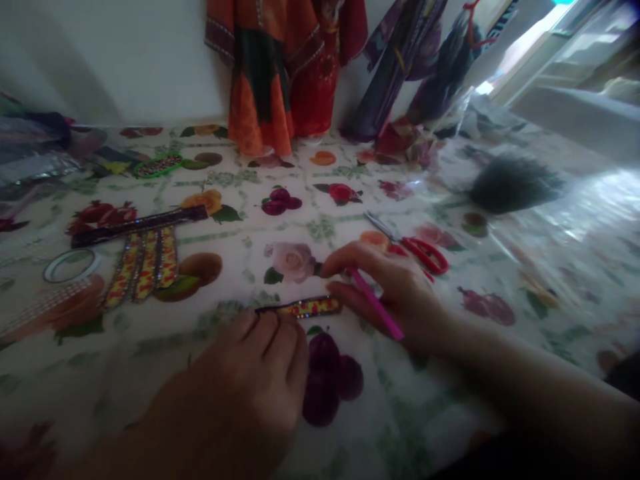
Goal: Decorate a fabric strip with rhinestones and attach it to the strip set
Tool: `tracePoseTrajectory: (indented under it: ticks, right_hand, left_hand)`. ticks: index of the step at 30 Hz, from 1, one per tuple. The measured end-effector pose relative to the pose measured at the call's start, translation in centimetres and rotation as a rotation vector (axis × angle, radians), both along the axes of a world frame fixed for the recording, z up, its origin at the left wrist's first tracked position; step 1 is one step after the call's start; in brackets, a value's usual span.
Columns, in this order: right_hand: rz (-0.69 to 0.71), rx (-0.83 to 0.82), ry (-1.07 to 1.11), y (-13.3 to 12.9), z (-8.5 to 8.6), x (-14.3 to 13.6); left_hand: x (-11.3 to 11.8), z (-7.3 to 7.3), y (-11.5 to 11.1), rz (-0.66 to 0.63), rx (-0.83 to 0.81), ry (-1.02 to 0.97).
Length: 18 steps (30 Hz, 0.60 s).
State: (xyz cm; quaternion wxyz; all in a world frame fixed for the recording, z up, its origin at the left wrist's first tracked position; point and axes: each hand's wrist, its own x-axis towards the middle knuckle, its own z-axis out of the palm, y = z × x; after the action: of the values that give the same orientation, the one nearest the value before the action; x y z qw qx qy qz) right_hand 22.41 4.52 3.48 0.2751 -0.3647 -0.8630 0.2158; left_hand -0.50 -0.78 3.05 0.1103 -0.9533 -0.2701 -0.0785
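A narrow yellow-and-red patterned strip (314,307) with a dark, sparkly edge lies on the table in front of me. My left hand (260,373) rests over its left end, fingers close together and pressing on it; the fingertips are hidden. In my right hand (385,287) is a slim pink pen-like stick (375,303), its lower end pointing towards me. My right thumb and index finger are apart at their tips, the thumb close to the strip's right end. Red-handled scissors (425,255) lie just beyond my right hand, blades to the left.
Left of my hands are similar patterned strips (146,263), a dark strip (140,225) and a white tape ring (71,265). A green-rimmed dish of beads (158,165) sits farther back. Small dresses (263,87) stand along the wall. A dark bristly tuft (515,183) lies right, near clear plastic.
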Motion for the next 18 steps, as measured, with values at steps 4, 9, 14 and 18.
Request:
tracePoseTrajectory:
  ticks: [4, 9, 14, 18]
  right_hand:
    - [0.232, 0.013, 0.011, -0.6, -0.5, -0.5]
    - [0.256, 0.154, -0.085, -0.7, -1.0, -0.2]
    - [0.295, 0.271, -0.204, -0.8, -1.6, -0.4]
    - [0.284, 0.318, -0.205, -1.0, -1.5, -0.4]
  left_hand:
    - [0.1, 0.2, -0.3, 0.026, -0.039, -0.017]
    - [0.0, 0.2, -0.4, 0.024, -0.049, 0.01]
    - [-0.1, -0.3, -0.4, 0.028, -0.044, 0.047]
    - [0.1, 0.2, -0.4, 0.015, -0.043, 0.102]
